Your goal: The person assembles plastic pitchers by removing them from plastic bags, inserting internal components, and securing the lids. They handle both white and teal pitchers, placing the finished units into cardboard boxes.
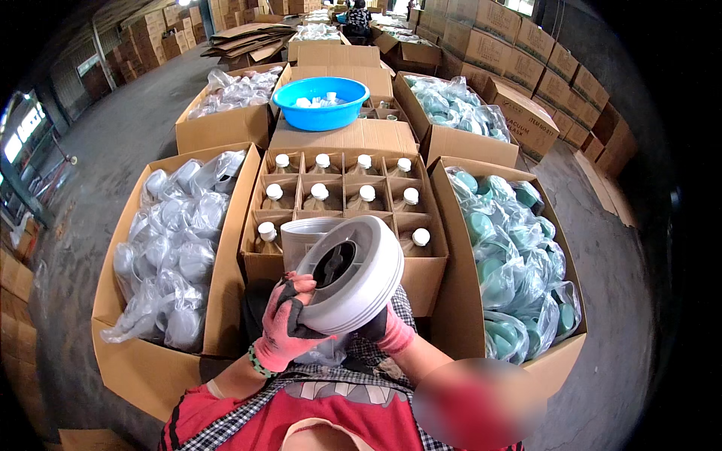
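1. Grasping the white ribbed piece from both sides, the left hand is curling round its rim and the right hand is supporting it from below, fingers mostly hidden.
2. Tilted, that piece is hanging over the near edge of the divided carton; handling it appears to be the step in hand.
3. The next move is probably calling for a steady two-handed hold.
4. White-capped bottles are standing in the carton, bagged pale pieces lying left of it, bagged green pieces right, a blue basin beyond.
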A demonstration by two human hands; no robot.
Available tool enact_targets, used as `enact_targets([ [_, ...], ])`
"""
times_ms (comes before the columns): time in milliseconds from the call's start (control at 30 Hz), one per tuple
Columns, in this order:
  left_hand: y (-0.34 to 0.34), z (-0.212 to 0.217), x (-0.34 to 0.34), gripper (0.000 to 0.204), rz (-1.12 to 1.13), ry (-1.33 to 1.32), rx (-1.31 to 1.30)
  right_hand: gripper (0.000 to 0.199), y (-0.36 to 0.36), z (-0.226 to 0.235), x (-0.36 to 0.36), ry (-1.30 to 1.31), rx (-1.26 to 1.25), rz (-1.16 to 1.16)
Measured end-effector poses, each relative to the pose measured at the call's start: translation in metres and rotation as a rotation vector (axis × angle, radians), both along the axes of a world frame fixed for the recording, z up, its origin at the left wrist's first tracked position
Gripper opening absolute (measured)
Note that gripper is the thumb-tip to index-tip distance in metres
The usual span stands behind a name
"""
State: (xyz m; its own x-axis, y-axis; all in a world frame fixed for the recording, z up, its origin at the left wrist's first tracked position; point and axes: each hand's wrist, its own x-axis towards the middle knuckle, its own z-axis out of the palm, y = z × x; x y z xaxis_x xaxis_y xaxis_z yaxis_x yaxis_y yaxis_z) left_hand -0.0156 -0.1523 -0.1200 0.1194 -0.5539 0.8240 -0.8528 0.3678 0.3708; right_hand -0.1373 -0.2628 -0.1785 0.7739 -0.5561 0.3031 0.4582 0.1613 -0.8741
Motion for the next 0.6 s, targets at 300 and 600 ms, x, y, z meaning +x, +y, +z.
enact_targets([
  [300,-0.007,-0.003,-0.001,0.057,-0.043,0.109,-0.021,0.059,-0.008,0.013,-0.007,0.298,-0.419,-0.272],
  [600,-0.008,-0.012,0.011,0.049,0.079,0.630,0.197,0.071,-0.018,0.070,0.011,0.332,-0.309,-0.179],
])
